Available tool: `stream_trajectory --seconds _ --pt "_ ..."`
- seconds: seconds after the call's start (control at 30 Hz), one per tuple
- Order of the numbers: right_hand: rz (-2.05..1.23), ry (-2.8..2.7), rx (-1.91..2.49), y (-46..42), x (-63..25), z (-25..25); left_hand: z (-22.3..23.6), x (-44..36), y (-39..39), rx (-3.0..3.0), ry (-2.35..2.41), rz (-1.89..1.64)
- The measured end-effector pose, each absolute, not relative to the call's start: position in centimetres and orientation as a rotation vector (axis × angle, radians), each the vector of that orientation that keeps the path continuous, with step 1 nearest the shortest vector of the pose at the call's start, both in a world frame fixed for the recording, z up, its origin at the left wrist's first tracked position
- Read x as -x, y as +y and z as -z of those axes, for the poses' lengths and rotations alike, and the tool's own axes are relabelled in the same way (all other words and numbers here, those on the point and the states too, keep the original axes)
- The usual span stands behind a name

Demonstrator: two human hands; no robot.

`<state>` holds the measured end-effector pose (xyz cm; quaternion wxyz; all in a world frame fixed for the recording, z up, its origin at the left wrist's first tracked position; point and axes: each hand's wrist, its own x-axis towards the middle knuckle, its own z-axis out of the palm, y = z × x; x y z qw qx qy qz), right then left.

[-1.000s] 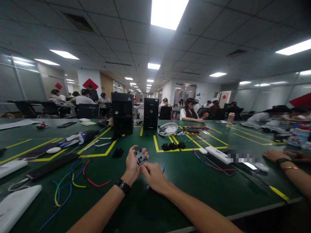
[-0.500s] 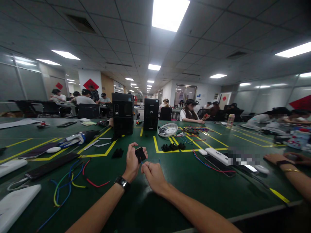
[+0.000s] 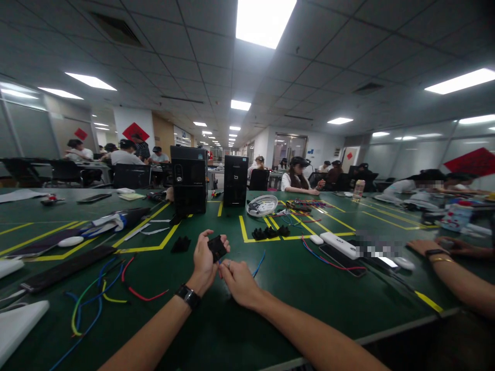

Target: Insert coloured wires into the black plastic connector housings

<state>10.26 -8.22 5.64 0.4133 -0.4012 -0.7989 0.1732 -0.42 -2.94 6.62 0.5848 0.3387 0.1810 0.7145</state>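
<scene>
My left hand [image 3: 203,260] is closed round a small black square part [image 3: 217,248], held up above the green table [image 3: 294,288]. A watch sits on that wrist. My right hand [image 3: 238,281] is right beside it, fingers pinched at the part's lower edge where a thin blue wire [image 3: 257,264] runs off to the right. What the right fingers grip is too small to make out.
Loose coloured wires [image 3: 98,291] lie at the left, black parts [image 3: 270,232] and a white basket [image 3: 262,205] further back, two black computer cases [image 3: 189,179] behind. A co-worker's arm [image 3: 452,273] rests at the right by a power strip [image 3: 340,245] and phone. Other people sit at far tables.
The part was turned in my left hand: its pale face with holes showed before, now only its black side. Both hands stayed together; the view shifted slightly right.
</scene>
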Motion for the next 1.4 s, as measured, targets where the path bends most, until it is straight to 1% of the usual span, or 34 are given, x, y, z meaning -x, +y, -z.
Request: stream_trajectory --seconds 0.13,0.33,0.47,0.57,0.8,1.1,1.17,1.3,1.4 --pt "-0.48 -1.891 1.014 -8.4 -10.2 -6.1 -6.9 0.6 -3.1 -0.875 0.408 -1.702" --pt "-0.601 -1.944 0.96 -8.1 -10.2 -5.6 -7.0 0.4 -3.3 -0.792 0.402 -1.69" --pt "-0.678 -1.807 0.988 -8.3 -10.1 -5.7 -6.9 0.6 -3.1 -0.89 0.398 -1.711" --pt "-0.739 -1.809 0.986 -8.2 -10.2 -5.4 -6.9 0.6 -3.2 -0.884 0.391 -1.705" --pt "-0.697 -1.925 0.97 -7.5 -9.8 -4.4 -7.0 0.2 -3.5 -0.656 0.434 -1.64" --pt "-0.53 -1.942 1.007 -9.1 -11.0 -6.5 -7.1 0.3 -3.6 -1.007 0.436 -1.791" --pt "-0.552 -1.965 1.003 -8.7 -10.8 -6.1 -7.1 0.3 -3.6 -0.971 0.43 -1.79" --pt "-0.602 -2.005 0.981 -8.2 -10.1 -5.6 -6.9 0.4 -3.4 -0.771 0.428 -1.665" --pt "-0.548 -1.943 1.02 -8.5 -10.3 -6.2 -7.1 0.5 -3.3 -0.843 0.434 -1.691"
